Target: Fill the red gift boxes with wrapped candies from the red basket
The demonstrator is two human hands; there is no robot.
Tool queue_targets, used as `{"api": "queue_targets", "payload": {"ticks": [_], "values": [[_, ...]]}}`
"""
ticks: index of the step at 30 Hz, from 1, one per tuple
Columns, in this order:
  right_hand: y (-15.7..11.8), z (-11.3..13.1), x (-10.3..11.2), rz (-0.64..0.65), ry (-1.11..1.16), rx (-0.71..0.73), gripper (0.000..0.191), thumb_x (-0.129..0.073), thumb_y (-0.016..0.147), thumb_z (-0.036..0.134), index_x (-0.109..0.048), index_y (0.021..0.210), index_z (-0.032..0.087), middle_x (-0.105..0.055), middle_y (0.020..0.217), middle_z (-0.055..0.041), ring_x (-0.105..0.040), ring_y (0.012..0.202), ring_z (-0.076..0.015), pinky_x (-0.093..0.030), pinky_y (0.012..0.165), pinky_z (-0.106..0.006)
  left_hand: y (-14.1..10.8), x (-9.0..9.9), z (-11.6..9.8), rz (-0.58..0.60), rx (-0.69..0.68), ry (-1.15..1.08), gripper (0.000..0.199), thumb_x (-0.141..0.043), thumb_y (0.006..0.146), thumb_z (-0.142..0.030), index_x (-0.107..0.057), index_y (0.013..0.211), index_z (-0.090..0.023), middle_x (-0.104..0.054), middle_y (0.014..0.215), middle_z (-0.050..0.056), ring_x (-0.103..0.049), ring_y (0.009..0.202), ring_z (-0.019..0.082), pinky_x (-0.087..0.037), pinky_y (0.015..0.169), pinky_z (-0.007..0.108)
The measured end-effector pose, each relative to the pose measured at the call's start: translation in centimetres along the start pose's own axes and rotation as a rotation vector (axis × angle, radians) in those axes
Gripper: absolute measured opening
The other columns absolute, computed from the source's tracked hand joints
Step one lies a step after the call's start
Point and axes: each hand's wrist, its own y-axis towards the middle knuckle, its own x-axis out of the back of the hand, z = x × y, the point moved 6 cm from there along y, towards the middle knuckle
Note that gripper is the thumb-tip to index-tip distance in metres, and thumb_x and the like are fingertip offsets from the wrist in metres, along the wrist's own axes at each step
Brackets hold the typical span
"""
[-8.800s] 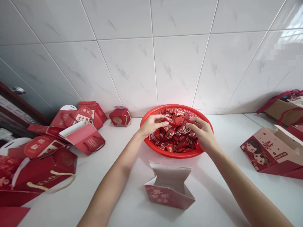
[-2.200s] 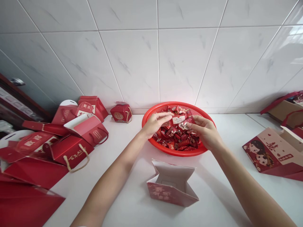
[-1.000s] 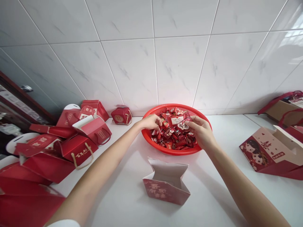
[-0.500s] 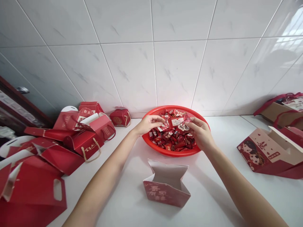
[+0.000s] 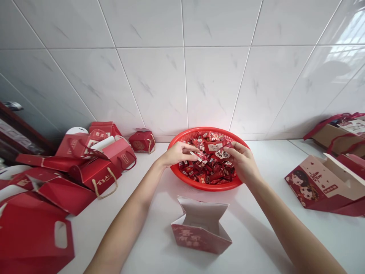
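candies (image 5: 219, 168) in basket (image 5: 211, 187), box (image 5: 201, 239) before it, wall (image 5: 211, 87) behind (other boxes (image 5: 98, 177) either side)

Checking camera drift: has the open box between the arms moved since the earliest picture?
No: against the red basket, the open box shows no clear shift either way.

White counter (image 5: 151, 243), kinda busy at the sides tbh. There's a red plastic basket (image 5: 212, 187) toward the back, an open box (image 5: 199, 239) in front of it, a messy heap of red boxes (image 5: 97, 175) left, one small box (image 5: 139, 140) just beyond, plus a cartoon-print box (image 5: 316, 182) sitting right.
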Motion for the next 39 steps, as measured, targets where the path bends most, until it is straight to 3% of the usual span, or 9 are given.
{"api": "queue_targets", "payload": {"ticks": [4,7,10,18,24,32,39], "values": [[0.1,-0.1,0.1,0.006,0.013,-0.007,0.029,-0.092,0.062,0.04,-0.07,0.07,0.023,-0.071,0.078,-0.0001,-0.062,0.074,-0.0161,-0.054,0.065,-0.027,0.1,-0.1,0.3,-0.029,0.001,-0.021,0.045,-0.096,0.048,-0.027,-0.084,0.091,-0.017,-0.08,0.104,0.011,-0.075,0.088,0.026,-0.059,0.079,0.037],[0.1,-0.1,0.1,-0.015,0.016,-0.02,0.031,-0.093,0.06,0.04,-0.069,0.069,0.023,-0.07,0.076,0.0003,-0.062,0.072,-0.0157,-0.053,0.062,-0.026,0.1,0.1,0.2,-0.108,-0.017,-0.02,0.037,-0.095,0.056,-0.043,-0.081,0.08,-0.018,-0.078,0.083,0.006,-0.072,0.078,0.022,-0.057,0.074,0.034],[0.0,0.0,0.1,-0.024,0.007,-0.022,0.032,-0.093,0.06,0.04,-0.068,0.068,0.023,-0.068,0.074,0.0007,-0.061,0.07,-0.0159,-0.054,0.061,-0.027,-0.1,-0.1,-0.1,-0.114,-0.024,-0.005,0.045,-0.091,0.061,-0.058,-0.075,0.074,-0.018,-0.07,0.07,0.001,-0.063,0.063,0.017,-0.052,0.063,0.03],[0.0,0.0,0.0,-0.034,0.004,-0.039,0.032,-0.091,0.059,0.041,-0.067,0.069,0.023,-0.067,0.074,0.0008,-0.061,0.071,-0.017,-0.056,0.064,-0.029,0.1,-0.5,-0.2,-0.085,-0.047,-0.033,0.058,-0.086,0.065,-0.07,-0.062,0.072,-0.017,-0.065,0.072,0.0,-0.065,0.067,0.016,-0.051,0.064,0.027],[-0.1,0.1,0.0,-0.039,-0.002,-0.047,0.031,-0.09,0.059,0.041,-0.067,0.069,0.023,-0.067,0.073,0.0011,-0.06,0.068,-0.0169,-0.052,0.06,-0.029,0.1,0.0,0.4,-0.094,-0.038,-0.062,0.053,-0.087,0.07,-0.064,-0.061,0.077,-0.018,-0.063,0.067,-0.002,-0.066,0.062,0.015,-0.051,0.06,0.025],[0.0,-0.1,0.1,-0.021,-0.025,-0.038,0.031,-0.089,0.063,0.043,-0.068,0.074,0.023,-0.068,0.075,0.0,-0.061,0.069,-0.0182,-0.052,0.061,-0.031,0.1,0.1,0.4,-0.084,-0.027,-0.119,0.042,-0.08,0.079,-0.04,-0.066,0.112,-0.019,-0.069,0.078,-0.003,-0.069,0.07,0.016,-0.058,0.07,0.029],[-0.1,0.0,0.1,-0.046,-0.009,-0.052,0.033,-0.092,0.059,0.042,-0.069,0.072,0.022,-0.067,0.075,0.0008,-0.061,0.07,-0.0163,-0.052,0.06,-0.028,0.2,-0.3,0.2,-0.062,-0.03,0.016,0.027,-0.067,0.079,-0.032,-0.068,0.102,-0.019,-0.062,0.08,-0.003,-0.063,0.076,0.016,-0.051,0.072,0.027]]}}
